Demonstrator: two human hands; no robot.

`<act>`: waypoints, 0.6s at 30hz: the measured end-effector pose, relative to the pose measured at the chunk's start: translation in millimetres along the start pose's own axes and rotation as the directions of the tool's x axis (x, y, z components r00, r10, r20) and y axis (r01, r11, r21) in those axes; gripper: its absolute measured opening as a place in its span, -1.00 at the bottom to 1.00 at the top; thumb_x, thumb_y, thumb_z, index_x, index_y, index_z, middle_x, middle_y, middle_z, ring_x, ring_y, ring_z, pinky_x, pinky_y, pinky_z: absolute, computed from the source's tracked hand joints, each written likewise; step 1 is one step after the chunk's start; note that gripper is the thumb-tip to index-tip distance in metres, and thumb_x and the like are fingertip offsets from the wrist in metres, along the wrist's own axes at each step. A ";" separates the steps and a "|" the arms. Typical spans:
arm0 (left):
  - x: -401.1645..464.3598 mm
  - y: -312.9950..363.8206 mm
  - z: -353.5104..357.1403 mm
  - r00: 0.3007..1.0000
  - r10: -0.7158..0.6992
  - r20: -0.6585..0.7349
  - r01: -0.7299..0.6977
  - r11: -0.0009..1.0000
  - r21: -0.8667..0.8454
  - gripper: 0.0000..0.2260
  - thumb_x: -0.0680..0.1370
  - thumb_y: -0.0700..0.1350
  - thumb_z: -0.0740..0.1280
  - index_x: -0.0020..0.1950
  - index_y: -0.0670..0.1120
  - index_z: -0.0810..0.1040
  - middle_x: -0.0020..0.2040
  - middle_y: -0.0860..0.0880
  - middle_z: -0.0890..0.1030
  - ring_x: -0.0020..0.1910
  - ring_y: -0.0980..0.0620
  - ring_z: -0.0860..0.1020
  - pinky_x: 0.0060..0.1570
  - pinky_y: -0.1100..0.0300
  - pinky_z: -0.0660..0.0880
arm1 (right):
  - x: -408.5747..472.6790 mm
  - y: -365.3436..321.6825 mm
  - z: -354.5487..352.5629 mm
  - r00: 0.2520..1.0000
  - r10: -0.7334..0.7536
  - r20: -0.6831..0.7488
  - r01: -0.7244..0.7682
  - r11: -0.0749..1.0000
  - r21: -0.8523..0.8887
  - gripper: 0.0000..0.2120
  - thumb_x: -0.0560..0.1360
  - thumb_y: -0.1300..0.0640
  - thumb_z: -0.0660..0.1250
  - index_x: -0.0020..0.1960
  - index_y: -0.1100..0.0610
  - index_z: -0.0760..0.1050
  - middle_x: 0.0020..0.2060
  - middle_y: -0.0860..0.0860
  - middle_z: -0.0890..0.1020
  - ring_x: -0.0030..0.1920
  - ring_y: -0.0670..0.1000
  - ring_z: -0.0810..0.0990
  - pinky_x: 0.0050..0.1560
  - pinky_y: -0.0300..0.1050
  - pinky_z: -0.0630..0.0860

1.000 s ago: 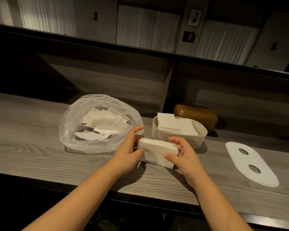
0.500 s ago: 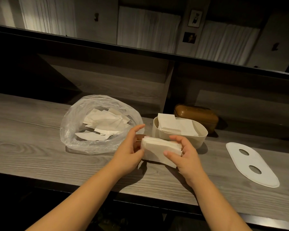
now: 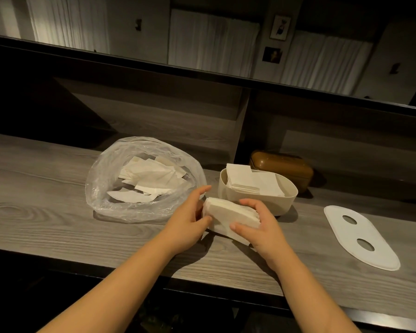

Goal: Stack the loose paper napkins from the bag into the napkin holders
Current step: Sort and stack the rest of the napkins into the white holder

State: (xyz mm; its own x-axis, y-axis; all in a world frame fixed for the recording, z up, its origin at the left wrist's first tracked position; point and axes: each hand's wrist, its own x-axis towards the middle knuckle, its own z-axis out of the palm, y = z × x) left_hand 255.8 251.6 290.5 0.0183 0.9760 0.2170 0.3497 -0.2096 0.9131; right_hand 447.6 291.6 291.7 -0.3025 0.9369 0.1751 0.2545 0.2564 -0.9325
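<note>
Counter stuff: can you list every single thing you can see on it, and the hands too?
plastic bag: one, clear, on the counter at the left
loose napkins: several, white, inside the bag
napkin holder: one, cream, open, right of the bag, napkins stacked inside
brown holder: one, brown, lid on, behind the cream one
lid: one, white, two oval holes, flat on the counter at the right
napkin stack: one, white, held between both hands in front of the cream holder
counter: one, grey wood grain
left hand: one, fingers round the stack's left end
right hand: one, fingers round the stack's right end
</note>
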 end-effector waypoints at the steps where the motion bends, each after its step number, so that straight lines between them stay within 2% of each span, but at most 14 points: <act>1: 0.0 -0.7 -1.2 1.000 0.003 0.023 -0.003 0.999 -0.033 -0.37 0.60 -0.30 0.28 0.48 0.23 0.14 0.33 0.00 0.50 0.13 0.24 0.52 0.00 0.46 0.50 | -1.2 -1.2 0.5 0.999 0.012 0.051 -0.012 1.000 0.016 -0.37 0.35 0.17 0.56 0.30 -0.11 0.36 0.19 -0.06 0.47 0.14 -0.02 0.52 0.02 -0.15 0.61; 3: -2.1 2.2 -2.7 0.994 0.019 0.111 -0.015 0.999 -0.031 -0.31 0.57 -0.31 0.29 0.47 0.29 0.08 0.31 0.07 0.45 0.18 0.16 0.50 0.07 0.41 0.49 | -1.5 -1.6 2.7 0.990 0.013 0.138 -0.015 1.000 0.013 -0.19 0.25 0.07 0.57 0.39 -0.14 0.28 0.26 -0.11 0.42 0.21 -0.03 0.49 0.15 -0.09 0.58; 5: -3.6 5.8 -1.5 0.986 0.035 0.161 -0.036 0.999 0.000 -0.27 0.56 -0.32 0.29 0.48 0.29 0.03 0.23 0.18 0.39 0.16 0.15 0.48 0.04 0.46 0.45 | -2.0 -3.5 4.8 0.987 0.004 0.158 -0.003 1.000 -0.003 -0.15 0.25 0.08 0.58 0.43 -0.14 0.24 0.27 -0.16 0.40 0.23 -0.06 0.47 0.22 -0.07 0.55; 7: -2.6 6.8 -1.0 0.992 0.062 0.110 -0.062 0.998 -0.005 -0.30 0.58 -0.34 0.24 0.44 0.32 0.05 0.19 0.15 0.41 0.11 0.16 0.48 -0.01 0.49 0.43 | -1.5 -4.6 4.8 0.996 -0.032 0.081 0.031 0.999 0.015 -0.30 0.35 0.21 0.56 0.37 -0.11 0.33 0.20 -0.13 0.48 0.18 -0.05 0.52 0.14 -0.12 0.58; 10: -1.6 5.4 -2.8 0.997 0.070 0.017 -0.068 0.994 -0.084 -0.38 0.61 -0.36 0.16 0.37 0.33 0.13 0.17 0.05 0.43 0.10 0.10 0.48 0.00 0.46 0.45 | -1.1 -2.4 -0.4 0.997 -0.034 -0.071 0.046 0.982 0.181 -0.53 0.41 0.35 0.48 0.19 -0.03 0.47 0.09 -0.05 0.61 0.10 -0.02 0.63 0.00 -0.14 0.63; 13: -1.4 4.4 -2.9 0.998 0.052 0.021 -0.050 0.995 -0.084 -0.41 0.62 -0.36 0.12 0.37 0.31 0.12 0.18 0.13 0.39 0.12 0.14 0.44 -0.03 0.55 0.40 | -0.3 1.0 -4.7 0.997 -0.018 -0.074 0.036 0.969 0.246 -0.58 0.44 0.39 0.43 0.17 0.01 0.48 0.07 0.02 0.65 0.07 -0.02 0.65 -0.04 -0.20 0.62; 16: -2.1 6.6 -2.9 0.995 0.040 0.090 -0.034 0.997 -0.066 -0.30 0.58 -0.37 0.15 0.33 0.41 0.04 0.21 0.15 0.35 0.10 0.14 0.44 -0.07 0.50 0.45 | -0.3 2.7 -3.9 0.998 0.021 0.062 -0.031 0.986 0.162 -0.40 0.40 0.36 0.48 0.32 -0.02 0.36 0.20 -0.08 0.55 0.13 -0.14 0.55 -0.04 -0.33 0.56; 18: -2.4 6.7 -3.3 0.991 0.054 0.126 -0.046 0.997 -0.062 -0.23 0.52 -0.37 0.24 0.32 0.44 0.01 0.23 0.16 0.32 0.12 0.11 0.45 -0.03 0.42 0.49 | -1.0 3.4 -4.1 0.995 0.013 0.102 -0.025 0.993 0.117 -0.25 0.36 0.33 0.54 0.38 -0.09 0.28 0.22 -0.18 0.48 0.18 -0.21 0.49 -0.03 -0.41 0.52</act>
State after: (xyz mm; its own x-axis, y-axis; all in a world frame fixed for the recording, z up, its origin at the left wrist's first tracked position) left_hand 255.0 247.6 297.1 0.1550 0.9629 0.2207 0.2894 -0.2579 0.9218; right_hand 452.6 292.5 289.7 -0.3913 0.9110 0.1301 0.1528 0.2037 -0.9670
